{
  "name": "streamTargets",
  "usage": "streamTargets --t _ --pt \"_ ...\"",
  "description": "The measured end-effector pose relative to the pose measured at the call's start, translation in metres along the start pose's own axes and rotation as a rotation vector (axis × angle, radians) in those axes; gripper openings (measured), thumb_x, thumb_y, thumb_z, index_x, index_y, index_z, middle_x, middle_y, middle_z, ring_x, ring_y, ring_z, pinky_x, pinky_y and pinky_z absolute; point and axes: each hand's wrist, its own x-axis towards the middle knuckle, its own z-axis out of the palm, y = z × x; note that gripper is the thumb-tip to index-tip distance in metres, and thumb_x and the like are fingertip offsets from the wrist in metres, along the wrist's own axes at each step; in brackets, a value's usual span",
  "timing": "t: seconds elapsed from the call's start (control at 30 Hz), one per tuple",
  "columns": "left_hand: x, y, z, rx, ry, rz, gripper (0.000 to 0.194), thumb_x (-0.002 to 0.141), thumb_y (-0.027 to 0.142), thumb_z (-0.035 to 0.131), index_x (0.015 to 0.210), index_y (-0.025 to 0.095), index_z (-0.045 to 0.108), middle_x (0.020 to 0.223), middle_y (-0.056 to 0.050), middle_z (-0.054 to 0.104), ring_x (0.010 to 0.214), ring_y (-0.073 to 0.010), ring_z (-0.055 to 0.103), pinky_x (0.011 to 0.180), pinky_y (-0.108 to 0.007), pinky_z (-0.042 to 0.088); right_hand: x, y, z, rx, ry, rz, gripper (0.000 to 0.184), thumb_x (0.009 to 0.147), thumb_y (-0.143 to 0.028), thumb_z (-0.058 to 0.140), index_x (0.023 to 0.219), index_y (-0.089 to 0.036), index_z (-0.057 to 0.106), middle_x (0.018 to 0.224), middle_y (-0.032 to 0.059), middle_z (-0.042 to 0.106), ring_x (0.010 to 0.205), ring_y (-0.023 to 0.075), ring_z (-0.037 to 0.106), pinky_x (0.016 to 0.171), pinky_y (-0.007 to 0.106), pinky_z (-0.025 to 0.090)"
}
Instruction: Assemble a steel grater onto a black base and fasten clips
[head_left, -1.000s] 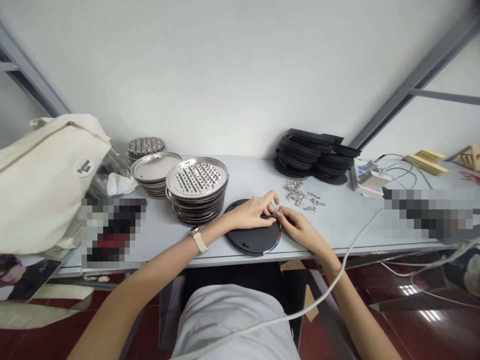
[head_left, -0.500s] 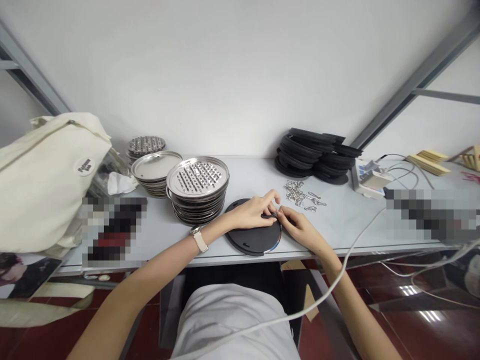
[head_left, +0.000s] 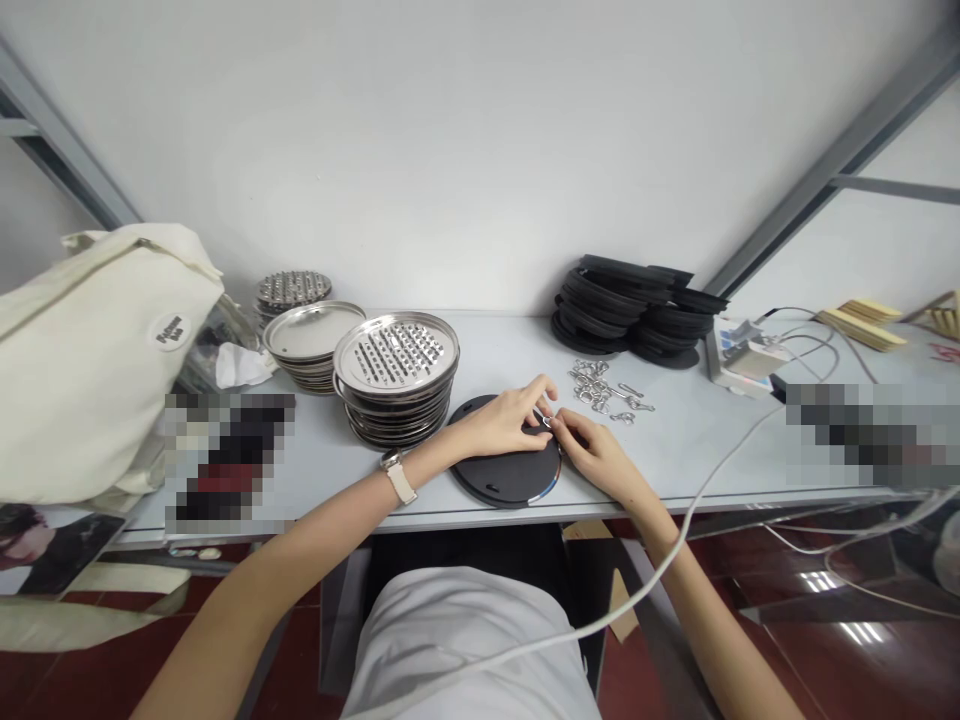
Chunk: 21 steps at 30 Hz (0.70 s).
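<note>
A flat black disc with small slots lies near the table's front edge, a coloured strip showing along its right rim. My left hand lies over its top, fingers bent and gripping near the right rim; the contact is partly hidden. At that rim my right hand pinches a small silver metal clip between thumb and fingertips. More loose metal clips lie in a pile just beyond my right hand.
Stacked metal grater discs stand left of my hands, with plain metal discs behind. Black discs are piled at the back right. A power strip and white cable lie right; a cream bag is left.
The silver clip now shows more plainly between my hands. My right fingertips have shifted slightly left; my left hand has barely moved on the disc.
</note>
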Motion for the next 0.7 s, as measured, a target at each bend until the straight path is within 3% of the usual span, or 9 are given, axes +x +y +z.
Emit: streamTargets --t 0.33,0.7 --pt "0.0007 0.0000 -0.0010 0.044 -0.041 -0.006 0.040 0.076 0.018 0.061 0.112 0.022 0.044 0.101 -0.003 0.063 0.082 -0.0137 0.064 0.073 -0.024 0.049 0.0006 -0.0014 -0.0006 0.005 -0.014 -0.038 0.032 0.098 -0.040 0.037 0.074 -0.021 0.046 0.066 -0.0007 0.050 0.062 0.0150 0.046 0.058 0.027 0.036" --pt "0.0004 0.0012 -0.0024 0.039 -0.043 0.014 0.040 0.074 0.014 0.060 0.111 0.021 0.045 0.089 0.000 0.062 0.077 -0.0122 0.062 0.071 -0.022 0.047 -0.0015 -0.0006 -0.0023 0.025 -0.014 -0.009 0.028 0.095 -0.037 0.041 0.073 -0.021 0.043 0.061 -0.0042 0.038 0.058 0.0132 0.037 0.057 0.026 0.032"
